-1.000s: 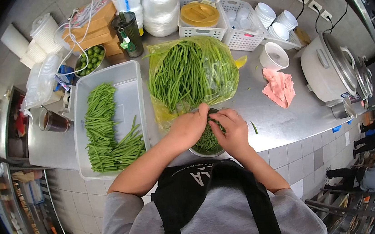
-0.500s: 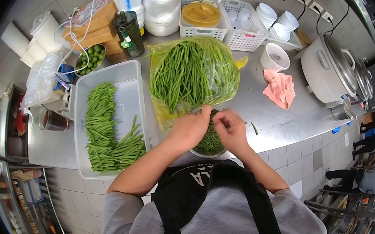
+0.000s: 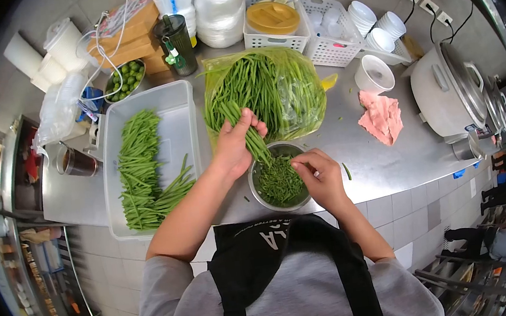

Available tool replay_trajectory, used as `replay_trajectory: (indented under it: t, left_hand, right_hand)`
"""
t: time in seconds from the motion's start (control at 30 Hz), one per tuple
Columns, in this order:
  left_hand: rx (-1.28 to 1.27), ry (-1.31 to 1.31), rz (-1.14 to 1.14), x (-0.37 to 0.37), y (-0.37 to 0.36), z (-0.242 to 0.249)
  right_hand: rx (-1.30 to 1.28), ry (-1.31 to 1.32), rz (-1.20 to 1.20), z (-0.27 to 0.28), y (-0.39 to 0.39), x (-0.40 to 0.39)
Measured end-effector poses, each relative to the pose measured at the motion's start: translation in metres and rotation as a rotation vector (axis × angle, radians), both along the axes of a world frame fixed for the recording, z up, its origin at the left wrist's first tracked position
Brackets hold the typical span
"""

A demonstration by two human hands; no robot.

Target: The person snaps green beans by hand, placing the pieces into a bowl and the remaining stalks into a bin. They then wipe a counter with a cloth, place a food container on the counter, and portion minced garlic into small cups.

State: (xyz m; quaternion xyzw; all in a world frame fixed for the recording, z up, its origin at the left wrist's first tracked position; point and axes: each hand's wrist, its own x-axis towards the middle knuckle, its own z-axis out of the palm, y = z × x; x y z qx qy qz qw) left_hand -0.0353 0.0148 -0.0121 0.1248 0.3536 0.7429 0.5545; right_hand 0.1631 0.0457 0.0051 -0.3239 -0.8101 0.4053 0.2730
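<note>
My left hand is closed round a bunch of green beans, whose lower ends point down toward a metal bowl. Short green bean ends lie inside that bowl. Over its right rim is my right hand, thumb and fingers pinched together; what they hold, if anything, is too small to make out. Beyond the bowl a yellow plastic bag lies open with many long beans in it. Left of my arm stands a clear plastic tub with beans laid along its left side and front.
At the right are a pink cloth, a white tub and a large cooker. A dark drink glass stands far left, near a bowl of limes. Baskets line the back. People are off to the right.
My left hand has moved up and left from the bowl, showing the bunch of beans in it. The right hand has shifted slightly right and down, apart from the left.
</note>
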Motion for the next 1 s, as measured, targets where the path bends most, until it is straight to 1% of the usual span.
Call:
replay_trajectory:
  t: [0.1, 0.2, 0.3, 0.4, 0.47, 0.6, 0.7, 0.77, 0.8, 0.87, 0.9, 1.0]
  left_hand:
    - [0.048, -0.06, 0.002, 0.003, 0.001, 0.001]
    - [0.133, -0.077, -0.029, 0.004, 0.001, 0.0]
    - [0.172, -0.044, -0.037, 0.005, 0.002, 0.0]
    - [0.207, 0.012, -0.051, 0.007, 0.001, 0.0]
    - [0.238, 0.049, -0.068, 0.01, 0.0, -0.001]
    - [0.255, 0.044, -0.074, 0.014, 0.0, -0.003]
    - [0.26, 0.074, -0.092, 0.016, 0.0, -0.003]
    - [0.26, 0.107, -0.117, 0.018, -0.002, -0.001]
    - [0.262, 0.073, -0.138, 0.017, -0.002, -0.001]
    - [0.265, 0.005, -0.178, 0.015, -0.003, -0.003]
    - [0.267, -0.006, -0.162, 0.014, -0.003, -0.003]
    - [0.28, -0.021, -0.128, 0.008, 0.0, -0.002]
  right_hand:
    - [0.123, 0.172, 0.021, 0.001, -0.001, -0.014]
    - [0.061, 0.122, 0.006, 0.003, -0.004, -0.019]
    - [0.09, 0.095, 0.001, 0.007, -0.006, -0.022]
    - [0.168, 0.156, 0.053, 0.001, -0.002, -0.026]
    - [0.156, 0.142, 0.055, -0.001, -0.001, -0.029]
    - [0.135, 0.055, 0.035, -0.001, -0.001, -0.035]
    - [0.093, 0.062, 0.01, -0.003, -0.001, -0.038]
    - [-0.04, 0.163, -0.02, -0.019, 0.001, -0.037]
    - [-0.106, 0.214, -0.035, -0.022, 0.002, -0.038]
    - [-0.727, 0.397, -0.095, -0.019, 0.008, -0.034]
    - [-1.04, 0.482, -0.126, -0.016, 0.01, -0.033]
    - [-0.893, 0.433, -0.172, -0.011, 0.009, -0.029]
